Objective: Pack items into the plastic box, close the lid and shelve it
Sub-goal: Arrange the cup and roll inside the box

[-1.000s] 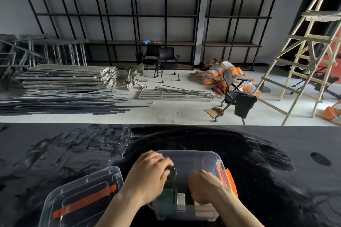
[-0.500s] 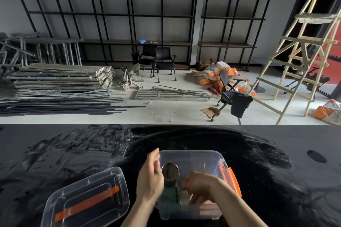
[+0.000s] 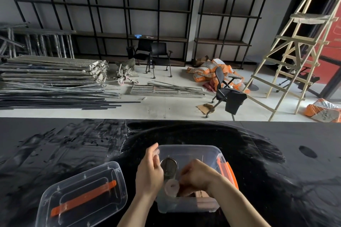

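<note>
Head view: clear plastic box (image 3: 190, 206) sits open on the black table (image 3: 276, 171), close to the near edge. Its lid (image 3: 83, 195), clear with an orange handle strip, lies flat on the table just left of the box, apart from it. Left hand (image 3: 149, 173) rests at the box's left wall, fingers loosely curled, thumb up by the rim; cannot tell whether it grips anything. Right hand (image 3: 197, 177) reaches down inside the box, fingers bent; what it has hold of is hidden. Inside the box: a round metal-rimmed item (image 3: 168, 165) between the hands, a pale ring-shaped roll (image 3: 172, 188) below it, a brown carton (image 3: 203, 194) under the right wrist. Orange latch (image 3: 228, 173) on the box's right side.
</note>
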`<state>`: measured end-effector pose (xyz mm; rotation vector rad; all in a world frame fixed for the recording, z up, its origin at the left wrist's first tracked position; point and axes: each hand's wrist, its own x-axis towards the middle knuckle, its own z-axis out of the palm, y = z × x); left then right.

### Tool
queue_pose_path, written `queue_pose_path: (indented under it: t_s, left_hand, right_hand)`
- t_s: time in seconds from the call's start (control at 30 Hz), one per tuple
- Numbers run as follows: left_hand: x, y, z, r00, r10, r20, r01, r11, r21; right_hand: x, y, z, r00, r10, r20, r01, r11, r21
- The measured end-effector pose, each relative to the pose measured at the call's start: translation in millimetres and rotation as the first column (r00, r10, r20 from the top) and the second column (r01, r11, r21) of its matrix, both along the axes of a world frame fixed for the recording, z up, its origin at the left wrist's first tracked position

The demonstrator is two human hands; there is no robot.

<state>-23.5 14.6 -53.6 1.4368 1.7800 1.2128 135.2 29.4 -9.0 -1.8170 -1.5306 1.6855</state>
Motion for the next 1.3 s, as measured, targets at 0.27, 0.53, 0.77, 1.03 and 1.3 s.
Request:
queue_pose_path:
  t_s: [0.27, 0.53, 0.77, 1.03, 1.3]
  left_hand:
    - [0.0, -0.7, -1.2, 1.0, 0.0, -0.02, 0.001, 1.0, 0.004]
    - [0.3, 2.5, -2.8, 1.0, 0.004, -0.021, -0.005, 1.0, -0.015]
    - [1.4, 2.7, -2.2, 0.999, -0.005, -0.049, 0.004, 1.0, -0.021]
    - [1.1, 2.5, -3.1, 0.995, -0.006, -0.1, 0.005, 1.0, -0.006]
    - [-22.0, -2.1, 8.1, 0.996, 0.087, -0.013, -0.085, 0.992, 0.097]
  right_hand:
    - [13.3, 8.3, -3.5, 0.975, -0.077, 0.21, 0.043, 0.986, 0.163]
    - [14.3, 9.3, -11.5, 0.766, 0.409, 0.497, -0.481, 0.877, 0.019]
    - [15.5, 20.6, -31.2, 0.766, 0.351, 0.538, -0.346, 0.931, -0.115]
    - [14.8, 19.2, -35.8, 0.759, 0.346, 0.551, -0.37, 0.926, -0.072]
    - [22.5, 26.5, 33.7, 0.983, -0.168, 0.07, 0.127, 0.909, 0.397]
